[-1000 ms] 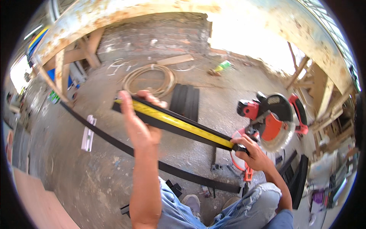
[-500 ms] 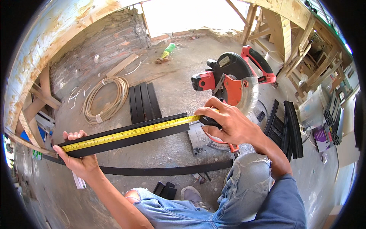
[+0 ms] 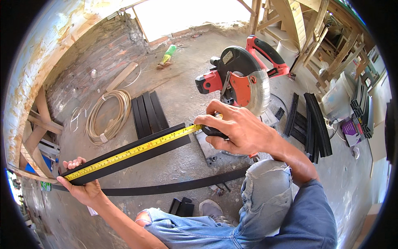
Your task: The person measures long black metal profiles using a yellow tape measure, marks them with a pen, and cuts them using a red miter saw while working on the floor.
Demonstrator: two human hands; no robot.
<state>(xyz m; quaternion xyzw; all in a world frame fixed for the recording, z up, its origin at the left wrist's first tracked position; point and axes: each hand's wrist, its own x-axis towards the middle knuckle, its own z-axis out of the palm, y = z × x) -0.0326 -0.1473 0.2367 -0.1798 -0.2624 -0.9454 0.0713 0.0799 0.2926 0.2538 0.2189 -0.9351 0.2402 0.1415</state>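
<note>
My left hand (image 3: 85, 186) is closed round the far left end of a black strip (image 3: 166, 146), its thumb on the end of a tape measure. The yellow blade of the tape measure (image 3: 137, 150) lies stretched along the strip. In my right hand (image 3: 238, 128) is the dark case of the tape, just past the strip's right end. A red and black miter saw (image 3: 244, 89) stands on the floor beyond my right hand, its metal base (image 3: 207, 151) partly behind the hand.
Several black strips (image 3: 150, 114) lie beside a coil of beige hose (image 3: 108, 116). More black pieces (image 3: 313, 124) rest right of the saw, near a white bucket (image 3: 338, 97). A long black strip (image 3: 174, 189) crosses the floor before my knees. A green bottle (image 3: 168, 56) lies farther back.
The strip and tape have tilted more, and both hands sit slightly farther left in view. The whole scene has shifted left as my head turned. Both hands keep their hold.
</note>
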